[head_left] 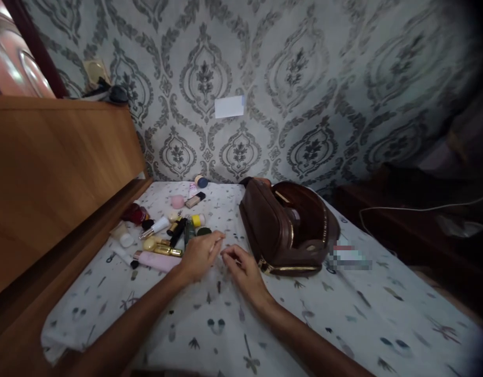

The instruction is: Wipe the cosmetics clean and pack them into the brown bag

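My left hand (202,255) is just right of a pile of cosmetics, its fingers bent and pointing right; what it holds, if anything, is too small to tell. Close beside it, my right hand (245,272) has curled fingers, and nothing can be made out in them. A brown bag (265,220) stands open to the right, with some items inside. Left of my hands lie a pink tube (157,261), a gold tube (168,251), a white tube (157,226) and a yellow-capped item (198,220). Behind my left hand a dark round lid (204,231) is partly visible.
A patterned white cloth (210,340) covers the surface. A wooden cabinet (61,173) borders it on the left, and a patterned wall (241,63) stands behind. Farther back are a pink round item (177,201) and a small bottle (195,199). A white cable (414,209) hangs at the right.
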Demonstrator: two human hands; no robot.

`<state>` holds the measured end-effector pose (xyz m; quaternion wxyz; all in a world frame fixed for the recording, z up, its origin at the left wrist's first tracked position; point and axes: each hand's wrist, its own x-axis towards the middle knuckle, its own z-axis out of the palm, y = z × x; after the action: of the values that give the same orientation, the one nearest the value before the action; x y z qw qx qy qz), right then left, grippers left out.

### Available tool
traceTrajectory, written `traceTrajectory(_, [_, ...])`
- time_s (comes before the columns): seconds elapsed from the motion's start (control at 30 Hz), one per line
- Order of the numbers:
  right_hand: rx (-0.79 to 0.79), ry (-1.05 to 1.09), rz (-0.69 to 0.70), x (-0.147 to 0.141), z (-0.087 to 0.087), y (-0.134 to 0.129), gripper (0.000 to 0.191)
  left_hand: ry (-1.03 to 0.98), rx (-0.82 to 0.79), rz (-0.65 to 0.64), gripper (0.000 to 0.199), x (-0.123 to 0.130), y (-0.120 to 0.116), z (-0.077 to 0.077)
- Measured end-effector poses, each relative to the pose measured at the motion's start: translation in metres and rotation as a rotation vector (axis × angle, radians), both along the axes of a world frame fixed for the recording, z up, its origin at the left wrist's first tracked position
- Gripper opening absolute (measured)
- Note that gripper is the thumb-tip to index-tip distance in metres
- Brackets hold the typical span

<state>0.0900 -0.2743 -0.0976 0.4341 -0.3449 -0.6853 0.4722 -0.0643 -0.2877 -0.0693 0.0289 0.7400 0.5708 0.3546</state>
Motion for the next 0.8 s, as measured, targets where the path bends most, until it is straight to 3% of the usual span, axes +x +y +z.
traceTrajectory(0.07, [-0.245,0.105,0.000,-0.017,-0.009,0.003,0.030,-0.040,0.034,0.101,0.019,-0.026,0.004,0.007])
traceTrajectory(0.13, [-0.342,0.178,-0.016,-0.027,-0.016,0.002,0.034,-0.103,0.088,0.238,0.020,-0.059,0.006,0.014])
traceTrajectory(0.27, [-0.263,0.148,0.026,-0.029,-0.025,-0.006,0.037,-0.260,0.237,0.500,0.023,-0.133,-0.001,0.025])
traceTrajectory(0.37, [-0.253,0.115,0.068,-0.026,-0.027,-0.009,0.040,-0.349,0.303,0.607,0.024,-0.168,-0.012,0.028])
traceTrajectory(0.57, [-0.297,0.127,0.083,-0.026,-0.021,-0.009,0.045,-0.387,0.268,0.600,0.018,-0.184,-0.016,0.027])
traceTrajectory(0.8, [-0.361,0.167,0.089,-0.025,-0.015,-0.008,0.049,-0.377,0.213,0.706,0.028,-0.203,-0.027,0.027])
